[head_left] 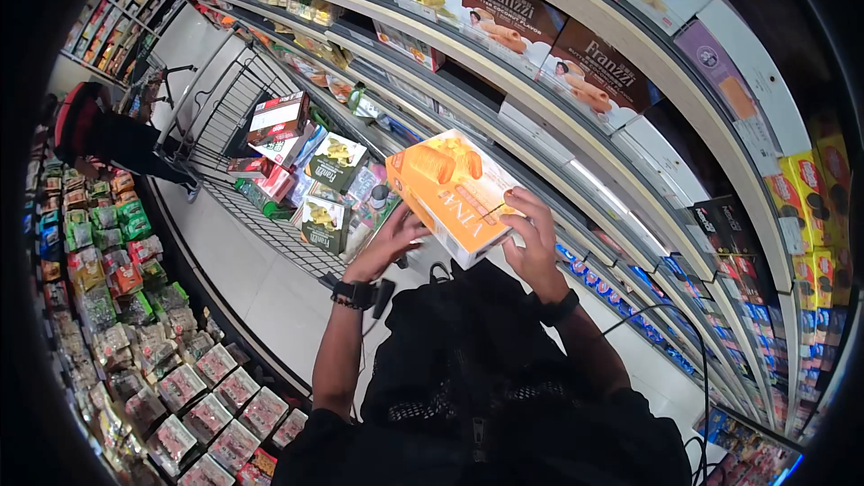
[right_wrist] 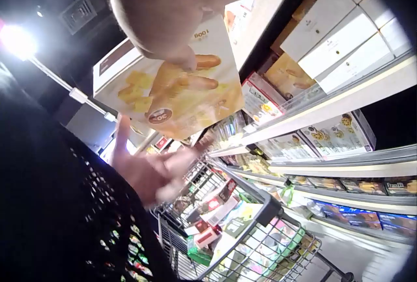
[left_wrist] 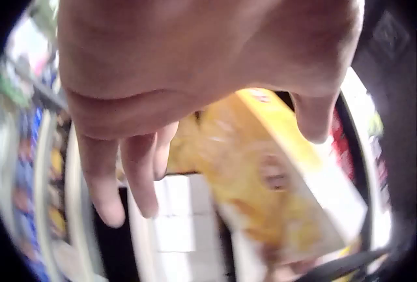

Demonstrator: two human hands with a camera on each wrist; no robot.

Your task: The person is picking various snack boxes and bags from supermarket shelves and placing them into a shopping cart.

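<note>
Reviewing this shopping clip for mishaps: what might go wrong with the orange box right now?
Only the right hand grips the orange box, by one end; the left hand is open at its other edge, so the box might tip or slip. It could fall onto the packed shopping cart.

Shop aisle, stocked shelves, pale floor, wire trolley, bright ceiling light
</note>
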